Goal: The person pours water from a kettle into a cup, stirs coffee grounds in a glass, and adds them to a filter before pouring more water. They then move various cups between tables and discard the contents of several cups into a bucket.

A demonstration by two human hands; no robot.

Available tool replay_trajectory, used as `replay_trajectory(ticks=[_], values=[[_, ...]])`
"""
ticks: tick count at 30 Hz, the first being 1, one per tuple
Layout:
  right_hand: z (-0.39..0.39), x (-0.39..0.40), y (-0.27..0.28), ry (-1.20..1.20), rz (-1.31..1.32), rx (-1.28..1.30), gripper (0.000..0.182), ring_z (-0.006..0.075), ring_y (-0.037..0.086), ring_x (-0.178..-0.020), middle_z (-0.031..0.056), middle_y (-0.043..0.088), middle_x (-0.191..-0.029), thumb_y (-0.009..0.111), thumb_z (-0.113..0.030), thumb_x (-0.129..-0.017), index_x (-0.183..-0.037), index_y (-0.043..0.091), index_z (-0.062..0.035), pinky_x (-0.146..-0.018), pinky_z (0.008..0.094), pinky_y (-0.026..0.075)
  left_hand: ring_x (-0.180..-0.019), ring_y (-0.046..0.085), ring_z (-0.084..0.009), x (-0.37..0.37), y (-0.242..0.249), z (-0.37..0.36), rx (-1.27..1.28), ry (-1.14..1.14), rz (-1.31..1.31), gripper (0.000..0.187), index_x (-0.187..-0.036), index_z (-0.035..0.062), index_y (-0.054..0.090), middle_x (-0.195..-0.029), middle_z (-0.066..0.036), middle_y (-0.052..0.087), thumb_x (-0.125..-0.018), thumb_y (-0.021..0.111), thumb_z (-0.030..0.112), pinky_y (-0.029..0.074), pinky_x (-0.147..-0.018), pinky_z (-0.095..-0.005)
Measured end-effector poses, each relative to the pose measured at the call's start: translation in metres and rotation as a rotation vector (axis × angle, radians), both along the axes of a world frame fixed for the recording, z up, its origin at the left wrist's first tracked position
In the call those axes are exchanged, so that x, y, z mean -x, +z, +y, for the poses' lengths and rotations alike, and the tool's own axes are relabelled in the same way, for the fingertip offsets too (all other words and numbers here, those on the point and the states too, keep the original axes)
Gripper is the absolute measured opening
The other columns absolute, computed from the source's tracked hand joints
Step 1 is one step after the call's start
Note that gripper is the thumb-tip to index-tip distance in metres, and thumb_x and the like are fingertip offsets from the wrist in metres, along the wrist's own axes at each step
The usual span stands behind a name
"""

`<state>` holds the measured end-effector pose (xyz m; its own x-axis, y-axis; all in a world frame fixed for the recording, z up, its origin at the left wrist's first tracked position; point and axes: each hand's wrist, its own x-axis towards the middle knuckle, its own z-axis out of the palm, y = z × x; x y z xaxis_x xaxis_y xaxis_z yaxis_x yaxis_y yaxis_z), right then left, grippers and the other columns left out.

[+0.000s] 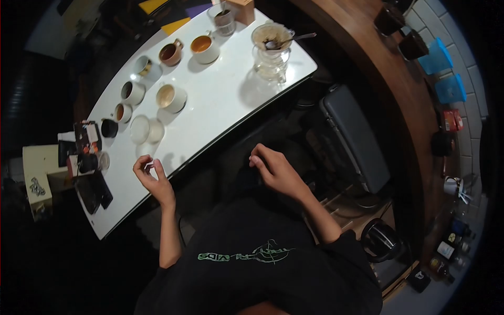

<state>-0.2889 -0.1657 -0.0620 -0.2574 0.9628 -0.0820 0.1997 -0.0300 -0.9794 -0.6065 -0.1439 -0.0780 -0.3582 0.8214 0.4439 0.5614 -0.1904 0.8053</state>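
Observation:
My left hand (pixel 153 177) is above the near left edge of the white table, fingers bent, thumb apart, nothing in it. Closest to it are a pale round lid or cup (pixel 139 129) and a white cup (pixel 156 130) side by side. In front of my torso, off the table's edge, my right hand (pixel 272 167) hangs with its fingers curled together, and I see nothing in it. A mug with a light brown inside (pixel 171 98) stands farther in. At the far right, a dripper (pixel 272 38) with dark grounds and a spoon (pixel 298 38) sits on a glass server (pixel 271 65).
Several cups, including an orange-lined cup (pixel 205 50) and a brown cup (pixel 170 53), line the far side of the white table (pixel 226 100). A dark phone-like object (pixel 106 194) lies at the left end. To the right are a grey case (pixel 354 139) and a wooden counter (pixel 388 79).

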Motion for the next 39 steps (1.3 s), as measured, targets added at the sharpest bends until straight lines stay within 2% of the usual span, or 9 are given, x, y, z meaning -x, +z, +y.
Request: replay_trajectory(ticks=[3,4,7,10,15,16,20,29,39], values=[[0.001,0.019,-0.012,0.008,0.032,-0.082,0.007,0.0298,0.061,-0.08,0.0153,0.057,-0.085,0.052,-0.007,-0.095,-0.093,0.049,-0.0008,-0.074,0.0373,0.048,-0.111,0.051,-0.0225,0.026,-0.018,-0.006,0.088,0.195,-0.037,0.049,-0.128,0.0032,0.038,-0.128,-0.012,0.043,-0.091,0.068,0.015,0.041,-0.093,-0.0368],[0.005,0.024,-0.014,0.052,0.022,-0.047,0.007,0.0274,0.063,-0.087,0.0143,0.06,-0.092,0.053,-0.005,-0.095,-0.098,0.049,-0.0001,-0.079,0.0359,0.048,-0.119,0.049,-0.0277,0.044,-0.031,-0.003,0.159,0.216,-0.078,0.071,-0.137,0.0048,0.028,-0.137,-0.014,0.036,-0.086,0.075,0.018,0.04,-0.1,-0.0416],[0.02,0.043,-0.024,0.088,0.036,-0.02,0.017,0.0268,0.064,-0.099,0.0141,0.062,-0.104,0.055,-0.003,-0.092,-0.108,0.049,0.001,-0.087,0.0359,0.049,-0.128,0.044,-0.0329,0.077,-0.06,0.019,0.213,0.198,-0.138,0.085,-0.144,0.0052,0.022,-0.144,-0.017,0.031,-0.082,0.079,0.018,0.037,-0.107,-0.0449],[0.044,0.073,-0.041,0.057,0.027,-0.198,0.032,0.0289,0.061,-0.106,0.0163,0.062,-0.11,0.063,-0.008,-0.089,-0.118,0.051,0.0014,-0.092,0.0379,0.048,-0.134,0.039,-0.0357,0.1,-0.077,0.044,0.265,0.046,-0.18,0.095,-0.148,0.0059,0.016,-0.149,-0.02,0.026,-0.08,0.081,0.016,0.034,-0.111,-0.0454],[0.114,0.14,-0.065,-0.205,-0.004,-0.418,0.054,0.0344,0.057,-0.118,0.0218,0.057,-0.124,0.071,-0.018,-0.086,-0.13,0.046,0.0028,-0.1,0.0398,0.045,-0.136,0.038,-0.0335,0.116,-0.095,0.076,0.304,-0.086,-0.145,0.097,-0.15,0.0045,0.015,-0.15,-0.023,0.028,-0.079,0.081,0.012,0.032,-0.114,-0.0432],[0.131,0.152,-0.069,-0.194,-0.02,-0.337,0.077,0.0373,0.049,-0.128,0.0248,0.048,-0.135,0.077,-0.026,-0.081,-0.139,0.036,0.0029,-0.107,0.0418,0.041,-0.136,0.038,-0.0321,0.117,-0.099,0.08,0.278,-0.135,-0.205,0.094,-0.149,0.0029,0.018,-0.149,-0.022,0.031,-0.079,0.081,0.01,0.032,-0.114,-0.0425],[0.184,0.186,-0.08,-0.15,-0.094,-0.414,0.103,0.0421,0.042,-0.13,0.0261,0.038,-0.141,0.086,-0.033,-0.067,-0.144,0.026,0.0013,-0.111,0.0437,0.035,-0.134,0.041,-0.029,0.117,-0.102,0.094,0.293,-0.239,-0.168,0.079,-0.143,0.0024,0.03,-0.144,-0.017,0.04,-0.08,0.077,0.003,0.035,-0.113,-0.0423],[0.215,0.216,-0.093,-0.156,-0.095,-0.451,0.086,0.0384,0.045,-0.127,0.0232,0.046,-0.134,0.082,-0.019,-0.072,-0.14,0.034,0.0027,-0.108,0.0421,0.038,-0.126,0.047,-0.0259,0.113,-0.08,0.096,0.331,-0.205,-0.017,0.071,-0.135,0.0002,0.041,-0.137,-0.014,0.048,-0.076,0.081,0.005,0.036,-0.11,-0.0394],[0.194,0.173,-0.084,-0.352,-0.195,-0.367,0.086,0.0381,0.047,-0.125,0.0227,0.047,-0.132,0.083,-0.016,-0.071,-0.139,0.034,0.0024,-0.106,0.0411,0.04,-0.124,0.047,-0.0269,0.067,-0.057,0.113,0.374,-0.36,-0.092,0.068,-0.13,-0.0001,0.047,-0.131,-0.013,0.05,-0.073,0.084,0.006,0.036,-0.107,-0.0383]])
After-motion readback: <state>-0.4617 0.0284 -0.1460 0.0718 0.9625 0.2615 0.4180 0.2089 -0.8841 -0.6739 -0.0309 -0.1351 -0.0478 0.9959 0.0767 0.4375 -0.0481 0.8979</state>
